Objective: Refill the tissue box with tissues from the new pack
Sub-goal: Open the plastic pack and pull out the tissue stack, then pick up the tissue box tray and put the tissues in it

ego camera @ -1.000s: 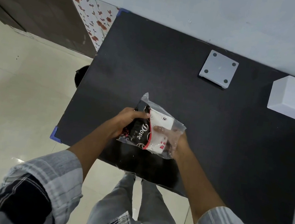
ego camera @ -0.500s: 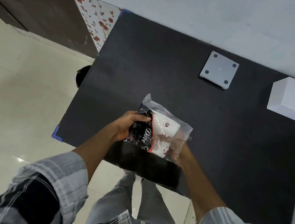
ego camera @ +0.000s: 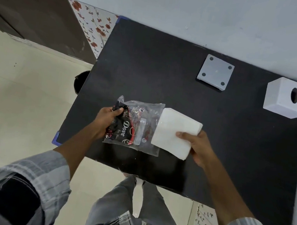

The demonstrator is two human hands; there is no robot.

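Observation:
A clear and black plastic tissue pack lies over the near part of the black table. My left hand grips its closed left end. A white stack of tissues sticks out of the pack's open right end, almost fully clear of the plastic. My right hand holds that stack at its right edge, thumb on top. The white cube tissue box with a round hole stands at the far right of the table, well away from both hands.
A grey square plate with corner holes lies at the table's back, left of the box. A dark round bin shows on the tiled floor by the table's left edge. The wall runs behind the table.
My right hand has drawn the white tissue stack rightward out of the pack, which now looks flat and mostly hollow. My left hand has kept hold of the pack's left end.

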